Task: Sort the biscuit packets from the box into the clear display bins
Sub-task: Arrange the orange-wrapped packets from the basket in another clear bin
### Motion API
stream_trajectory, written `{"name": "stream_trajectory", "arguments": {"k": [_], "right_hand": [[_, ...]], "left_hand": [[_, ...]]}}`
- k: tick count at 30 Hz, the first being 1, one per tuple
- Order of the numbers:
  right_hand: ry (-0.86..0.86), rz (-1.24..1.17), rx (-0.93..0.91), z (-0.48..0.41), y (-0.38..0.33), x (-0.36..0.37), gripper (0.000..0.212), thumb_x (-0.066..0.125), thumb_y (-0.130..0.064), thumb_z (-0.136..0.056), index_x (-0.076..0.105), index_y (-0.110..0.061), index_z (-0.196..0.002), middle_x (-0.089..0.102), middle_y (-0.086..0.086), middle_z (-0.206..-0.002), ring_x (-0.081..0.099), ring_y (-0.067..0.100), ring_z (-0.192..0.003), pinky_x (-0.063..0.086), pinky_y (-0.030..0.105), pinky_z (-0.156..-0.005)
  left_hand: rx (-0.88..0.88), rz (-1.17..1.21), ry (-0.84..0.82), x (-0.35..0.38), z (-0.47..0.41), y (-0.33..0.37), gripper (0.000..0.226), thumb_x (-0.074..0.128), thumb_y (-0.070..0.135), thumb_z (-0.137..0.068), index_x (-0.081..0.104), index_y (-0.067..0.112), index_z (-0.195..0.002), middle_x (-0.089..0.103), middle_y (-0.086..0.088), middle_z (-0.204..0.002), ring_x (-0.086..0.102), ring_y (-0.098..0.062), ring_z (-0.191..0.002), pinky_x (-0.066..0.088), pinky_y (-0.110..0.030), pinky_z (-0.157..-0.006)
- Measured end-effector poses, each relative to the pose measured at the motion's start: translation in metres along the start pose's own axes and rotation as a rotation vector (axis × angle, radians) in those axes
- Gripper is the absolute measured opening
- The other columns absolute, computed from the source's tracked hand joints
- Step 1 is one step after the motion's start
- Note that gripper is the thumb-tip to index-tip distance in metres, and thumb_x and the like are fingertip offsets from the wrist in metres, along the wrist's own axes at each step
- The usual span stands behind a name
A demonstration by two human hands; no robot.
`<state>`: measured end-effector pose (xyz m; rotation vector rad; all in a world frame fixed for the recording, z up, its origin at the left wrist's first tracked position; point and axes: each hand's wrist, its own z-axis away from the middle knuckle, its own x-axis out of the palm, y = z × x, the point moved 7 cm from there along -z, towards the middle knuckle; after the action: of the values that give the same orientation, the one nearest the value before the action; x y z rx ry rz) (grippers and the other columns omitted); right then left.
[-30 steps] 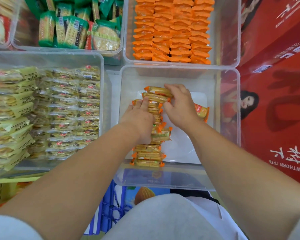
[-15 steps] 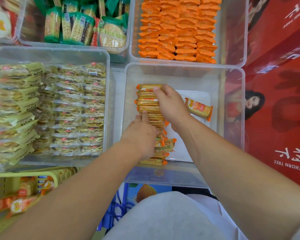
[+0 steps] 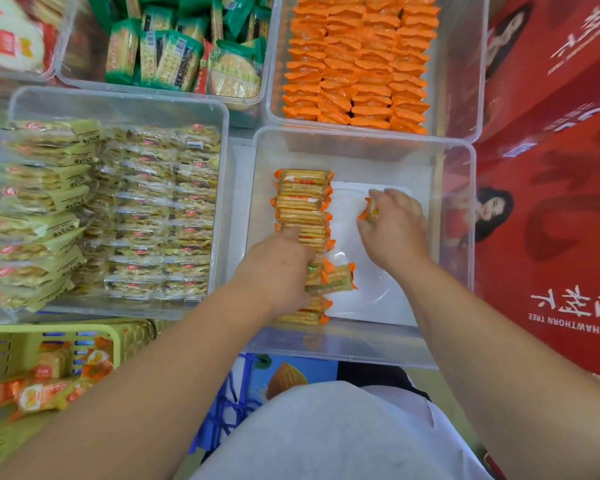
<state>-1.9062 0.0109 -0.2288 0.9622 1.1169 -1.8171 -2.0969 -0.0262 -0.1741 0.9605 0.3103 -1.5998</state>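
Inside the near clear bin [image 3: 361, 137], the left hand [image 3: 278, 271] rests on the packet row [image 3: 302, 199], grip unclear; the right hand [image 3: 397, 230] pinches one loose packet [image 3: 370, 213].

A shop's snack display, seen from above; clear plastic bins [image 3: 118, 105] stand edge to edge, each stocked with one kind of wrapped goods; orange packets [image 3: 357, 64] in tidy rows at 12 o'clock, green packets [image 3: 184, 57] at 11 o'clock, pale yellow packets [image 3: 118, 209] stacked at 9 o'clock; the middle bin [image 3: 361, 135] holds a row of biscuit packets [image 3: 302, 202] set on edge; a yellow basket [image 3: 49, 332] at 8 o'clock carries more loose packets; red printed cartons [image 3: 551, 237] at 3 o'clock bear a person's picture and the words "THE HAWTHORN TREE", the sort of boxed goods a shop sells.
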Motion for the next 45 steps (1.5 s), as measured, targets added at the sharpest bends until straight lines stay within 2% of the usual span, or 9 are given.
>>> {"name": "stream_trajectory", "arguments": {"k": [3,8,13,19,22,28,34,39,45], "right_hand": [[-0.166,0.182,-0.033,0.011,0.018,0.016,0.067,0.068,-0.029,-0.087,0.041,-0.031,-0.148,0.047,0.004,-0.141,0.043,0.034,-0.128,0.038,0.043,-0.106],[-0.145,0.466,-0.113,0.021,0.017,0.021,0.037,0.057,-0.017,-0.09,0.057,-0.021,-0.126,0.056,0.008,-0.121,0.054,0.033,-0.113,0.044,0.041,-0.087],[-0.196,-0.135,0.074,0.042,0.006,-0.001,0.041,0.063,-0.04,-0.093,0.059,-0.021,-0.129,0.068,0.003,-0.113,0.066,0.03,-0.102,0.051,0.037,-0.08],[-0.398,-1.155,0.14,0.109,-0.06,-0.032,0.037,0.049,-0.03,-0.083,0.069,-0.001,-0.094,0.07,0.026,-0.092,0.066,0.028,-0.075,0.055,0.046,-0.067],[-0.433,-1.179,0.078,0.137,-0.083,-0.038,0.034,0.048,-0.029,-0.081,0.072,-0.008,-0.092,0.073,0.018,-0.092,0.069,0.023,-0.082,0.054,0.039,-0.075],[-0.466,-1.119,0.056,0.159,-0.092,-0.024,0.03,0.049,-0.041,-0.105,0.071,-0.023,-0.117,0.077,0.0,-0.109,0.073,0.018,-0.103,0.057,0.04,-0.094],[-0.694,-1.248,0.141,0.171,-0.091,-0.013,0.039,0.049,-0.048,-0.099,0.071,-0.022,-0.12,0.077,0.0,-0.112,0.074,0.014,-0.103,0.058,0.02,-0.07],[-0.697,-1.325,0.241,0.177,-0.093,-0.011,0.042,0.051,-0.048,-0.098,0.069,-0.021,-0.124,0.076,0.003,-0.115,0.073,0.019,-0.107,0.059,0.032,-0.084],[-0.756,-1.439,0.314,0.183,-0.102,-0.01,0.039,0.047,-0.05,-0.101,0.071,-0.027,-0.119,0.076,0.001,-0.116,0.073,0.018,-0.108,0.057,0.037,-0.09]], "left_hand": [[-0.077,0.378,0.15,-0.006,0.028,-0.009,0.031,0.085,0.034,-0.077,0.07,0.025,-0.103,0.068,0.003,-0.103,0.065,-0.02,-0.096,0.054,-0.033,-0.078],[-0.226,1.221,0.244,0.014,0.074,-0.018,0.041,0.091,0.016,-0.075,0.073,0.028,-0.109,0.08,0.01,-0.097,0.076,-0.007,-0.091,0.059,-0.017,-0.076],[-0.376,1.553,0.396,0.036,0.101,-0.027,0.031,0.082,0.001,-0.082,0.073,0.012,-0.11,0.081,-0.004,-0.094,0.078,-0.015,-0.082,0.059,-0.021,-0.063],[-0.405,1.575,0.474,0.048,0.117,-0.031,0.05,0.087,0.003,-0.078,0.068,0.014,-0.122,0.08,-0.006,-0.105,0.076,-0.026,-0.102,0.06,-0.043,-0.091],[-0.365,1.564,0.463,0.049,0.12,-0.022,0.055,0.093,0.016,-0.067,0.071,0.017,-0.117,0.08,-0.006,-0.104,0.076,-0.027,-0.102,0.058,-0.047,-0.094],[-0.311,1.574,0.471,0.049,0.121,-0.007,0.039,0.084,0.019,-0.064,0.076,0.024,-0.102,0.08,-0.004,-0.09,0.078,-0.018,-0.082,0.057,-0.023,-0.064],[-0.37,1.791,0.428,0.056,0.126,-0.009,0.025,0.074,0.041,-0.073,0.081,0.03,-0.093,0.079,-0.013,-0.102,0.076,-0.033,-0.098,0.059,-0.048,-0.085],[-0.376,1.826,0.374,0.055,0.12,-0.003,0.037,0.058,0.059,-0.094,0.08,0.033,-0.11,0.078,-0.005,-0.115,0.075,-0.024,-0.108,0.057,-0.039,-0.087],[-0.315,1.896,0.316,0.051,0.106,0.003,0.072,0.054,0.086,-0.075,0.077,0.033,-0.118,0.076,-0.006,-0.123,0.072,-0.024,-0.115,0.053,-0.047,-0.103]]}}
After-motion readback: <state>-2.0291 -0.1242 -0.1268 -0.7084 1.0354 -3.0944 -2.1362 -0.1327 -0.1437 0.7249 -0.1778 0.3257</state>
